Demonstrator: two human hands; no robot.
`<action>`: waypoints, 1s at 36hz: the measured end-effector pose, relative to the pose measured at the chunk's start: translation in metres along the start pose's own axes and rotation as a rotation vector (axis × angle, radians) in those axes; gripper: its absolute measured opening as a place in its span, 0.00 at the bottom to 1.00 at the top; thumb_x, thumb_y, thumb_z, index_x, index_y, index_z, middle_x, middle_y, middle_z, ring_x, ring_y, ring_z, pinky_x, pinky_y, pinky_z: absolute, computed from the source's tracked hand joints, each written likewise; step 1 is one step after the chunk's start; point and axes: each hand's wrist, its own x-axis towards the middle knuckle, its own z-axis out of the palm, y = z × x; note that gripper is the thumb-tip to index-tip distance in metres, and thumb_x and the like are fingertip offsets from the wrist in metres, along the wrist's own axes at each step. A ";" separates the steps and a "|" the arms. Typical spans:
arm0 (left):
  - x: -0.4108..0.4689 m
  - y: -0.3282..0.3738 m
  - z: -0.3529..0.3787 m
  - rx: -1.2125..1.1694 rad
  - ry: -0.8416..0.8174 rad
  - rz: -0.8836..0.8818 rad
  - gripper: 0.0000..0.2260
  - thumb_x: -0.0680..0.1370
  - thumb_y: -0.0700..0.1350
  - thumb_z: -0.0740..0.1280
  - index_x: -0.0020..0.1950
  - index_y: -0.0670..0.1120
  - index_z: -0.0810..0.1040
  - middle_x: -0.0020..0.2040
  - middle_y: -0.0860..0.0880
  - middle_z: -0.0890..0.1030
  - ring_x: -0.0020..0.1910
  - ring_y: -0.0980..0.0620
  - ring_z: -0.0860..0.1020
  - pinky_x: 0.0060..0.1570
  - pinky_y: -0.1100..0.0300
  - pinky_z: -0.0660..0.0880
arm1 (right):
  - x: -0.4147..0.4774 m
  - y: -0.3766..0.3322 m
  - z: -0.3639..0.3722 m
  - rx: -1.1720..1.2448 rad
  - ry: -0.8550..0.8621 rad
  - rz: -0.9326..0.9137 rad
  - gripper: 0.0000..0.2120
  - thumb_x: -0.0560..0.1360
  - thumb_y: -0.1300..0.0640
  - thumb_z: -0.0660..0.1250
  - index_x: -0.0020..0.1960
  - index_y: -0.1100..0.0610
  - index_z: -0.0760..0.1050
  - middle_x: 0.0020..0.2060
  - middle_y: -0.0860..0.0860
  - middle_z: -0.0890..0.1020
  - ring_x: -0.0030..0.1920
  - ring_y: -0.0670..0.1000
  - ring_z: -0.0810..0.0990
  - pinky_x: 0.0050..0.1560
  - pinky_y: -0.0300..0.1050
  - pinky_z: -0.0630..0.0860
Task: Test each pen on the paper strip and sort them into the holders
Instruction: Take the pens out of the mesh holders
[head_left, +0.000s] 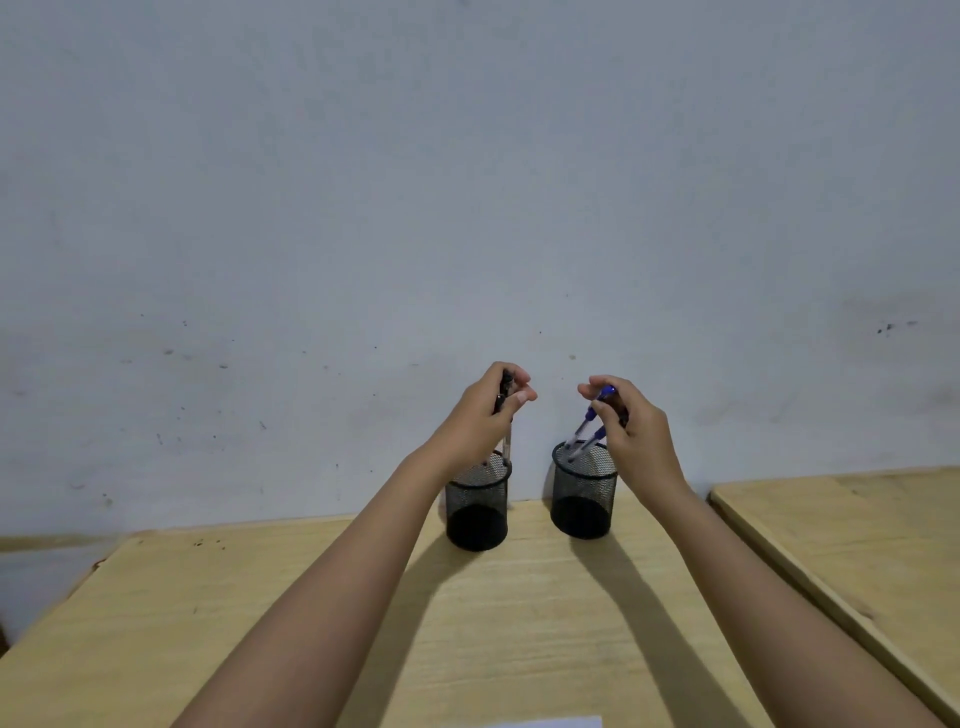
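Two black mesh holders stand at the back of the wooden desk near the wall, the left holder (476, 512) and the right holder (583, 493). My left hand (480, 415) is closed around dark-capped pens (506, 441) whose lower ends dip into the left holder. Over the right holder, my right hand (631, 431) grips blue-capped pens (589, 428) that slant down into it. A white corner of the paper strip (550, 722) shows at the bottom edge of the view.
The light wooden desk (260, 623) ends at the grey-white wall (467, 208). A second desk (857, 530) sits to the right across a narrow gap. The left desk edge drops off at the lower left.
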 end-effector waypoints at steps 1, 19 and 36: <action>-0.003 0.005 -0.002 -0.005 0.006 0.009 0.04 0.80 0.42 0.59 0.55 0.48 0.68 0.52 0.49 0.78 0.59 0.49 0.76 0.63 0.55 0.71 | -0.002 -0.005 -0.002 -0.005 0.001 -0.012 0.11 0.78 0.65 0.58 0.58 0.58 0.73 0.51 0.50 0.81 0.48 0.38 0.79 0.50 0.43 0.77; -0.101 -0.022 0.010 0.102 -0.276 -0.127 0.05 0.80 0.45 0.61 0.55 0.47 0.71 0.44 0.51 0.74 0.42 0.54 0.72 0.42 0.69 0.68 | -0.100 0.011 -0.001 -0.359 -0.391 -0.058 0.10 0.78 0.66 0.58 0.56 0.59 0.74 0.49 0.54 0.81 0.50 0.57 0.79 0.48 0.42 0.71; -0.081 -0.102 0.029 0.330 -0.509 -0.218 0.08 0.72 0.43 0.72 0.50 0.46 0.79 0.45 0.53 0.77 0.44 0.56 0.75 0.45 0.64 0.72 | -0.091 0.073 0.035 -0.549 -0.717 0.010 0.04 0.74 0.57 0.65 0.48 0.52 0.76 0.45 0.46 0.75 0.47 0.46 0.73 0.49 0.42 0.73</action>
